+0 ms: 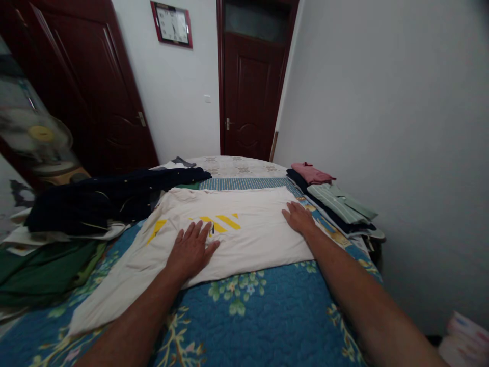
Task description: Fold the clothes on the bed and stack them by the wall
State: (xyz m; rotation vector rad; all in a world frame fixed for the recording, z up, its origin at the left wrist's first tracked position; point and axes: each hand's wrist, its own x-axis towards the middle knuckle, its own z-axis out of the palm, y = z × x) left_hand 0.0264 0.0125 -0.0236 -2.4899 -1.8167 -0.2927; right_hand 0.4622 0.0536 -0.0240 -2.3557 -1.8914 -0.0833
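A white T-shirt point(260, 239) with yellow stripes printed on it lies spread sideways across a blue floral bedcover point(267, 316). My left hand point(193, 250) rests flat on the shirt beside the yellow print, fingers apart. Over towards the shirt's right end, my right hand point(298, 216) also lies flat on the cloth with its fingers stretched out. One sleeve of the shirt reaches down to the lower left, partly behind my left forearm.
Folded clothes point(340, 204) are stacked along the bed's right edge by the wall. A loose heap of dark clothes point(95, 199) and a green garment point(46, 270) lie on the left. Beyond the bed are a closed door point(254, 92) and a wall clock point(172, 24).
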